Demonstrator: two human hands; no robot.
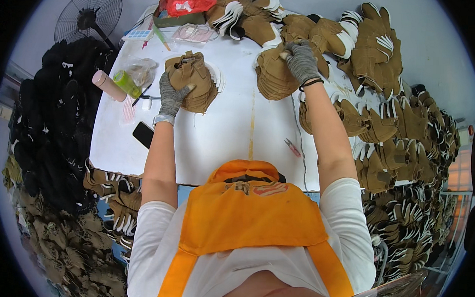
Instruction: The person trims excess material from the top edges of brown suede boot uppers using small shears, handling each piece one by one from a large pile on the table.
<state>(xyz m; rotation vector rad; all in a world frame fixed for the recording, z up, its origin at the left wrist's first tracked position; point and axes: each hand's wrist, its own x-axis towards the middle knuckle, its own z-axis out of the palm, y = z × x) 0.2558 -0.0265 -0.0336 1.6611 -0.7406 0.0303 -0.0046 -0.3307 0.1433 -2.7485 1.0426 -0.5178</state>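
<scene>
Both my hands wear grey gloves. My left hand (173, 95) is closed around the left side of a stack of brown shoe uppers (195, 84), with the thumb lying over its front. White edges fan out along the right side of this stack. To the right, my right hand (301, 61) grips the top of a second stack of brown shoe uppers (274, 76), fingers curled over its upper right edge. Both stacks are at the white table (225, 132), with a gap between them. Fingertips under the stacks are hidden.
Red-handled thread snips (293, 148) and a black phone (143, 135) lie nearer me. Pink bottle (108, 86), green cup (127, 84) and calculator (138, 35) stand left. More brown uppers (374, 51) crowd the back and right. Black pieces (60, 121) pile beside the table, below a fan (87, 18).
</scene>
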